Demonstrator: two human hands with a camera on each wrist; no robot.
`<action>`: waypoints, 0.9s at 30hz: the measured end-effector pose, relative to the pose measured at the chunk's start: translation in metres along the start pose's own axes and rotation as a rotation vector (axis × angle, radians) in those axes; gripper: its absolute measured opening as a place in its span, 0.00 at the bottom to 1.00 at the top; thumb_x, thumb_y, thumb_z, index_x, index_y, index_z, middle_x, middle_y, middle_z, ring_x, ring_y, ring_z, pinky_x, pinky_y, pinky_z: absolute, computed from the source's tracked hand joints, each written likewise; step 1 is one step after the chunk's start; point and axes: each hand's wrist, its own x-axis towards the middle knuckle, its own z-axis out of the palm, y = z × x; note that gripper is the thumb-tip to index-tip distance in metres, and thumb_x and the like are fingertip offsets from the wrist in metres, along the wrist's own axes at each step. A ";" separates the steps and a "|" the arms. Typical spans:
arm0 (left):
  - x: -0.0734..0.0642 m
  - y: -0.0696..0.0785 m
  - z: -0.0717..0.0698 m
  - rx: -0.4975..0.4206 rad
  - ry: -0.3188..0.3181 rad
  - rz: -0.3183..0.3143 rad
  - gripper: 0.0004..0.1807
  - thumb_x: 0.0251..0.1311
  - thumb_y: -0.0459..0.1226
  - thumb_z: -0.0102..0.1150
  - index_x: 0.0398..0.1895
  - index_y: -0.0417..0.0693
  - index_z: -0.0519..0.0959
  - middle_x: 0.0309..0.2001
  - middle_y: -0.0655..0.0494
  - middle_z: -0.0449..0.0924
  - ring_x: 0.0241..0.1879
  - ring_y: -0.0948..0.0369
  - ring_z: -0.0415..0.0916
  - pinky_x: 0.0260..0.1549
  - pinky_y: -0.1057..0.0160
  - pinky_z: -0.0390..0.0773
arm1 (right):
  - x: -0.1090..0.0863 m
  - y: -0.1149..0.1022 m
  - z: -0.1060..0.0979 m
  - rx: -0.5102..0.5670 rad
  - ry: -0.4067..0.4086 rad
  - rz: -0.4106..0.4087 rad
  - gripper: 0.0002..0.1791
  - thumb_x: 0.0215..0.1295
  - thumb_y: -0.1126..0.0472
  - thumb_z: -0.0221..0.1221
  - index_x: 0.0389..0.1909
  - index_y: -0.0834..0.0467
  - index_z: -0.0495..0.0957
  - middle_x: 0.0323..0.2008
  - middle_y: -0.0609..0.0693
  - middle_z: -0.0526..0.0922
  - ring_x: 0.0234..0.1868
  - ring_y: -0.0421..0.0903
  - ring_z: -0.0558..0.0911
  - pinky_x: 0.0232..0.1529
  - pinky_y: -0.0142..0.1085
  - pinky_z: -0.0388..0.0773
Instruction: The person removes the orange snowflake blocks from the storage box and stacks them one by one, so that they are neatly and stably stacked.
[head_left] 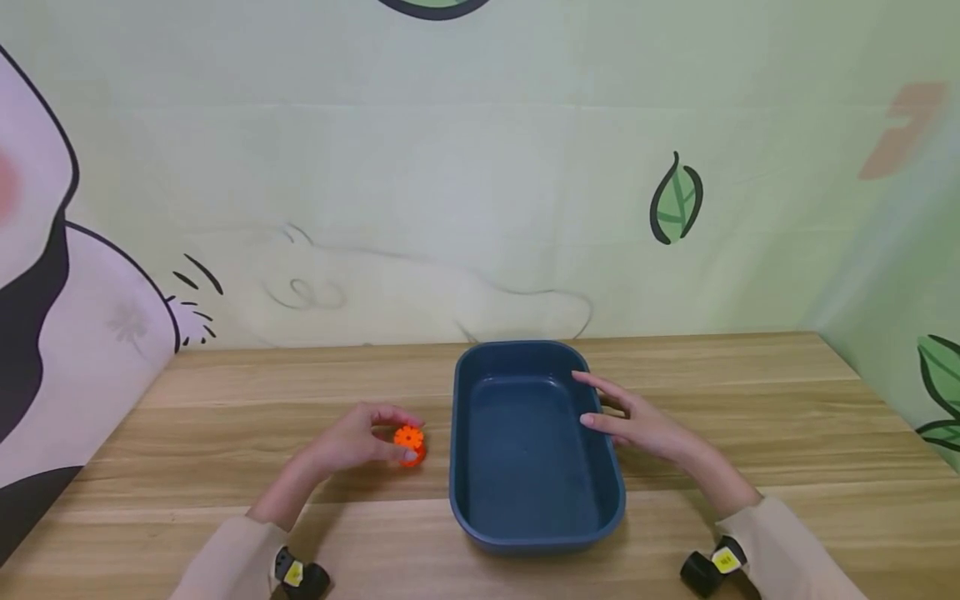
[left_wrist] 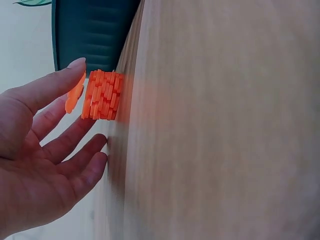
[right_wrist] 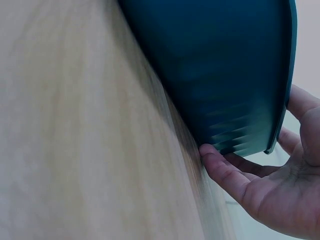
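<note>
A deep blue plastic tub (head_left: 536, 533) sits on the wooden table. My left hand (head_left: 367, 437) is to its left, at a small stack of orange discs with notched edges (left_wrist: 105, 95). Thumb and index finger pinch one flower-shaped orange disc (left_wrist: 75, 96), tilted and just off the top of the stack. The other fingers spread loosely beside the stack. My right hand (head_left: 637, 421) holds the tub's right side: thumb and index finger reach over the rim, while the other fingers lie along the outer wall (right_wrist: 230, 75). Inside the tub only its bare floor shows.
The wood-grain table (head_left: 750, 400) reaches back to a pale green printed backdrop (head_left: 450, 183) with leaf drawings. Small black cameras (head_left: 303, 575) are strapped to both wrists, over beige sleeves (head_left: 232, 558).
</note>
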 end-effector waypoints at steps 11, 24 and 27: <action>0.001 -0.001 0.000 0.023 -0.004 0.023 0.21 0.44 0.32 0.69 0.46 0.42 0.79 0.46 0.49 0.78 0.48 0.52 0.71 0.50 0.51 0.71 | 0.000 0.001 -0.001 -0.015 -0.001 0.002 0.35 0.64 0.52 0.53 0.69 0.48 0.51 0.69 0.62 0.44 0.67 0.66 0.46 0.46 0.46 0.73; 0.001 -0.002 0.000 0.057 -0.006 0.038 0.22 0.43 0.33 0.70 0.45 0.43 0.79 0.47 0.50 0.78 0.50 0.50 0.70 0.52 0.48 0.68 | -0.001 -0.001 0.000 -0.004 -0.001 0.010 0.35 0.64 0.51 0.54 0.69 0.48 0.51 0.69 0.63 0.44 0.67 0.66 0.46 0.50 0.50 0.72; 0.000 -0.002 0.000 0.052 -0.001 0.030 0.22 0.43 0.33 0.70 0.46 0.44 0.79 0.46 0.51 0.78 0.50 0.50 0.70 0.52 0.48 0.68 | -0.001 -0.001 0.000 0.000 -0.003 0.011 0.35 0.64 0.52 0.54 0.69 0.48 0.51 0.69 0.62 0.44 0.67 0.66 0.47 0.50 0.50 0.72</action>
